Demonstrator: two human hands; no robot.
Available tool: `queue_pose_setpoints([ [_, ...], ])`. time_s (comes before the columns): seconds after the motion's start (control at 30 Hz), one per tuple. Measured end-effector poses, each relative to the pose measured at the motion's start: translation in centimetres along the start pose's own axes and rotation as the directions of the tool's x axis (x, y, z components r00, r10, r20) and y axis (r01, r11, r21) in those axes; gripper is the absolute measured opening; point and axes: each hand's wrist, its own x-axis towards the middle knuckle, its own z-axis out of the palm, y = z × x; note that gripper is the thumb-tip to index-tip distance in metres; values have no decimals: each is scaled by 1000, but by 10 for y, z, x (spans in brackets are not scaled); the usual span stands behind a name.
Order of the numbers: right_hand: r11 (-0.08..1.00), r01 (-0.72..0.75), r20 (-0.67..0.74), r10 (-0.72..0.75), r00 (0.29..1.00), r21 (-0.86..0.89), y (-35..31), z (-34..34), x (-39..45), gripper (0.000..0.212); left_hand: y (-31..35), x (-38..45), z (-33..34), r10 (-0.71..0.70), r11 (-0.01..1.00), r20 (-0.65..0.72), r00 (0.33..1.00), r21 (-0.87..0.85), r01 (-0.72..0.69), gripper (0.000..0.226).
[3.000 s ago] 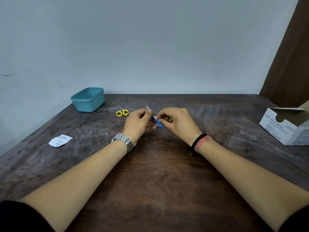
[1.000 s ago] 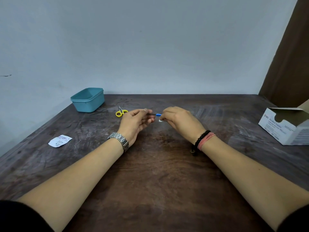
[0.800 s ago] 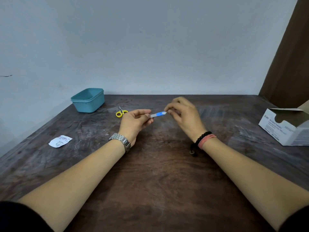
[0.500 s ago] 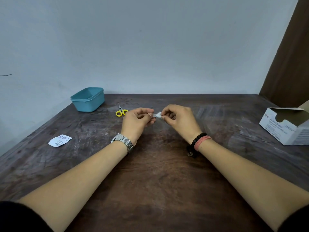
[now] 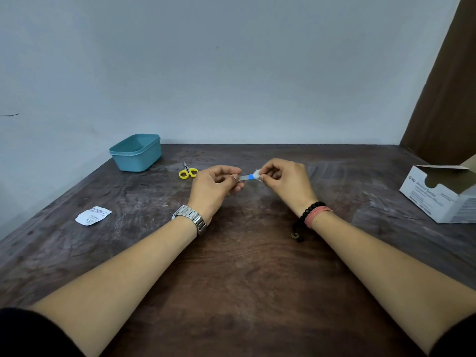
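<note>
Above the middle of the dark wooden table (image 5: 237,274), my left hand (image 5: 215,185) pinches one end of a small slim tool with a grey shaft and blue section (image 5: 246,177). My right hand (image 5: 284,180) pinches a small white swab (image 5: 257,173) against the tool's other end. Both hands have curled fingers and hover just above the table. The tool lies roughly level between them; its ends are hidden by my fingers.
A teal plastic tub (image 5: 136,153) stands at the back left. Small yellow-handled scissors (image 5: 188,172) lie near it. A torn white wrapper (image 5: 93,215) lies at the left. An opened white carton of alcohol swabs (image 5: 441,194) sits at the right edge.
My right hand has slid the white swab back and forth along the tool; the hands are now a little further apart than half a second ago, with the blue section showing again.
</note>
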Motion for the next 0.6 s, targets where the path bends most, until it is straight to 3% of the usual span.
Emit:
queue_pose_setpoints([
  [0.1, 1000, -19, -2, 19, 1000, 8, 2, -2, 0, 7, -1, -1, 1, 3, 1000, 15, 1000, 2, -3, 14],
  [0.27, 996, 93, 71, -93, 993, 7, -14, 5, -5, 5, 0, 0, -1, 4, 1000, 15, 1000, -13, -4, 14],
  [0.43, 999, -13, 6, 12, 1000, 30, 3, -3, 0, 6, 1, -1, 1, 4, 1000, 13, 1000, -9, -4, 14],
  [0.6, 994, 111, 76, -109, 991, -17, -11, 3, -4, 6, 1, 0, 0, 0, 1000, 16, 1000, -30, 0, 13],
])
